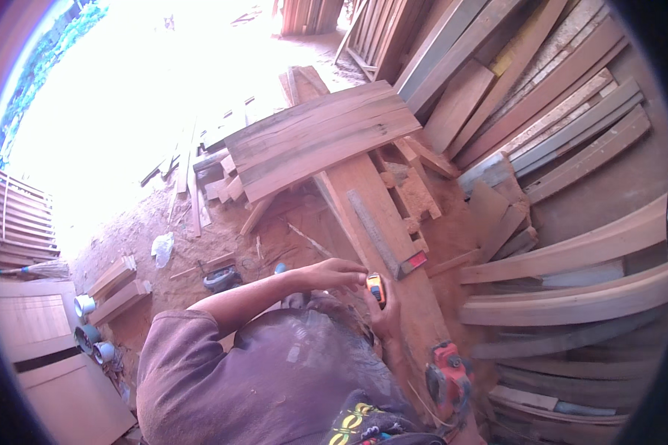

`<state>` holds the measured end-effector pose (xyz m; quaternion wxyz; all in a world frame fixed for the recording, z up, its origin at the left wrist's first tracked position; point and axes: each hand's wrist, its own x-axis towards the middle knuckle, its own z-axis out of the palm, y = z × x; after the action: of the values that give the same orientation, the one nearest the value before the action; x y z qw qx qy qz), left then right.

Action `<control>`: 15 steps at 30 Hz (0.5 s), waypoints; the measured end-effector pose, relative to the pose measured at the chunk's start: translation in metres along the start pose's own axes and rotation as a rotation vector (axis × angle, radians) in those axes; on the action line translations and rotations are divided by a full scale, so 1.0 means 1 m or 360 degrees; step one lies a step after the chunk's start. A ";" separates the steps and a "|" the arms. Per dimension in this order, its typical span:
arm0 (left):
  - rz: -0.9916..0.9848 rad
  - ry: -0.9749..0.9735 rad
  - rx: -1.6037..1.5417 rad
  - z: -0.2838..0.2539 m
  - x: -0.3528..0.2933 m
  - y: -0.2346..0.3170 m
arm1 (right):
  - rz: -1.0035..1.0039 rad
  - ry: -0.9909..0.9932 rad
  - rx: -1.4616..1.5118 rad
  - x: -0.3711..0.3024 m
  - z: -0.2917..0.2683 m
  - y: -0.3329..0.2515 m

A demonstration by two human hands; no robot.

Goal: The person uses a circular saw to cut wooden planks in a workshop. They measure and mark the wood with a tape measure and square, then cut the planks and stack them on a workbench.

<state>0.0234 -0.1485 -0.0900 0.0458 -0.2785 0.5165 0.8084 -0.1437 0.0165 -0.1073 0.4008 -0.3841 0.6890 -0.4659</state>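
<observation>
A tape measure [377, 291], orange-yellow and black, sits in my right hand [384, 315], whose fingers are wrapped round its case. My left hand [335, 274] reaches across from the left with its fingers stretched toward the tape measure; the fingertips are close to the case, and any contact is hard to make out. Just beyond my hands, a try square [375, 231] with a long grey blade and a red-marked stock lies on a thick wooden beam [341, 174]. Across the beam's far end rests a wide wooden board [323, 133].
A red power tool [450, 377] sits on the beam's near end, by my right side. Long planks [571, 248] are stacked along the right. Wood offcuts [119, 289], a dark power tool [221, 279] and a white plastic bag [162, 249] lie on the dusty ground at left.
</observation>
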 end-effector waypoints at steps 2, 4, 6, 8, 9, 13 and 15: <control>0.0052 -0.0013 0.0048 0.002 0.018 -0.025 | -0.0062 -0.0049 -0.0189 -0.006 0.000 -0.006; 0.0145 0.0061 0.0091 0.004 0.029 -0.043 | -0.0027 -0.0015 -0.0272 -0.006 0.002 0.001; 0.0135 0.0103 0.0015 0.010 0.035 -0.046 | -0.0026 0.0024 -0.0403 -0.005 0.000 -0.001; 0.0114 0.0182 -0.0096 0.010 0.039 -0.048 | -0.0080 0.0041 -0.0574 -0.003 -0.002 -0.007; 0.0099 0.0240 -0.0169 0.010 0.039 -0.048 | -0.0096 0.0039 -0.0633 -0.001 -0.003 -0.005; 0.0142 0.0522 -0.0557 -0.001 0.042 -0.052 | -0.0121 0.0027 -0.0827 0.011 -0.001 0.004; 0.0078 0.0563 -0.0495 -0.017 0.046 -0.051 | -0.0080 0.0039 -0.0895 0.016 -0.002 0.004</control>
<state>0.0100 -0.1497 -0.1593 -0.1086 -0.4068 0.3922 0.8179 -0.1521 0.0037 -0.1142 0.2583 -0.4916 0.7863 -0.2709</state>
